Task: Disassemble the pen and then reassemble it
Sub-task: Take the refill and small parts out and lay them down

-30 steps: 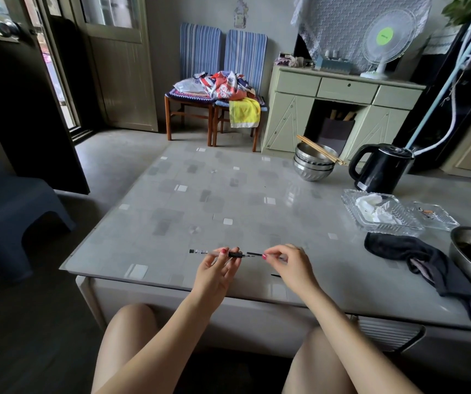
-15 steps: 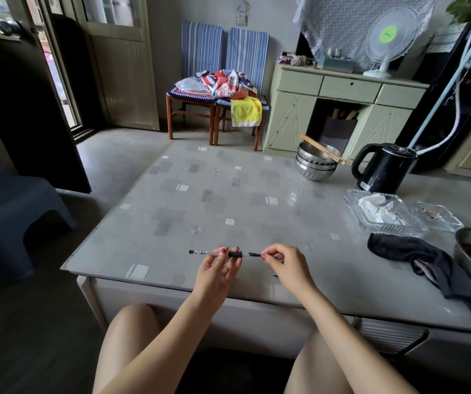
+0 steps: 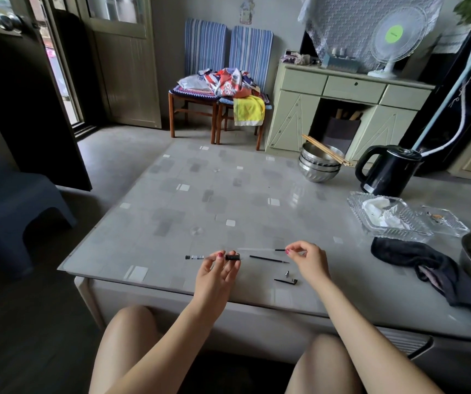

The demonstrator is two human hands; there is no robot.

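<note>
Pen barrel point(image 3: 213, 257) pinched in left hand point(image 3: 217, 273) above near table edge point(image 3: 228, 301). Right hand point(image 3: 309, 258), at 3 o'clock of left, fingertips closed on thin refill point(image 3: 260, 249). Black rod point(image 3: 268, 259) between hands; metal tip point(image 3: 287, 274) and clip point(image 3: 285, 280) at 6 o'clock of rod, on glass.

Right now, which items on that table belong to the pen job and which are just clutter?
Job:
pen barrel, in left hand
refill, in right hand
thin dark rod
metal tip
clip

Clutter:
kettle
steel bowls
chopsticks
glass dishes
dark cloth
</note>
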